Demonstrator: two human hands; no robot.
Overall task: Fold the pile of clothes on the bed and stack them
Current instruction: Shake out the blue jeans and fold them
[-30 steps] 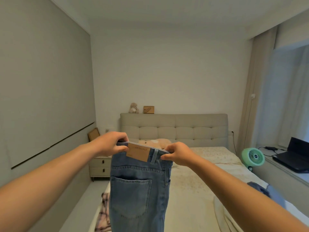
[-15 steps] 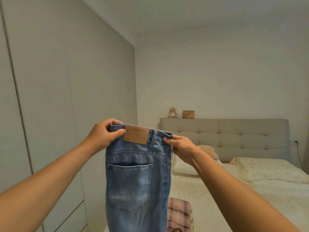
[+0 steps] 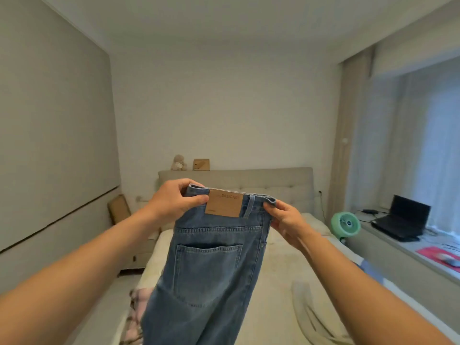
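Left hand and right hand raised, fingers pinching.

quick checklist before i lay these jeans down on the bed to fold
1. Both hands on the waistband: left hand and right hand pinch the jeans at either end: ok.
2. Jeans halved lengthwise, one back pocket showing: ok.
3. Legs hanging straight, hems aligned: cannot tell, hems out of frame.
4. Bare space on the bed ahead: ok.
5. Plaid garment clear of the landing spot: cannot tell, partly hidden behind the jeans.
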